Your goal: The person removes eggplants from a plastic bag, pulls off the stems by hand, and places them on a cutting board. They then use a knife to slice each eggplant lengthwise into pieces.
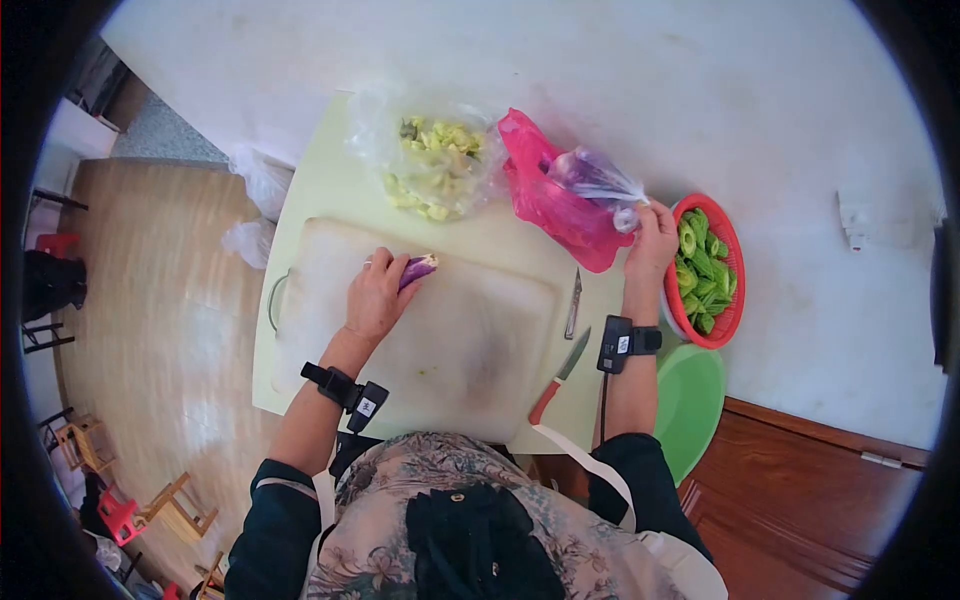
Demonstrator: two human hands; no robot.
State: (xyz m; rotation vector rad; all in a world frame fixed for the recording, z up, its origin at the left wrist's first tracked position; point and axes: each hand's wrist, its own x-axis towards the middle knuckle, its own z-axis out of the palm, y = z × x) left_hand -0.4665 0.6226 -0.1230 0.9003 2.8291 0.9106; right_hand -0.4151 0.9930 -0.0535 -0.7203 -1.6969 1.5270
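My left hand (375, 295) is closed round a purple eggplant (418, 268) over the upper left of the white cutting board (450, 340); the eggplant's pale end shows beyond my fingers. With my right hand (652, 240) I pinch the gathered neck of a clear plastic bag (600, 178) that has purple produce inside. Beneath that bag lies a pink plastic bag (535, 185). Between the board and my right forearm are a knife (558, 378) with an orange-red handle and a slim metal tool (573, 303), perhaps a peeler.
A clear bag of cut yellow-green vegetables (430, 175) rests behind the board. To the right stands a red basket (738, 290) of cut green gourds, with a green basin (695, 400) below it. White bags (255, 205) hang off the table's left side. Small stools (180, 508) stand on the floor.
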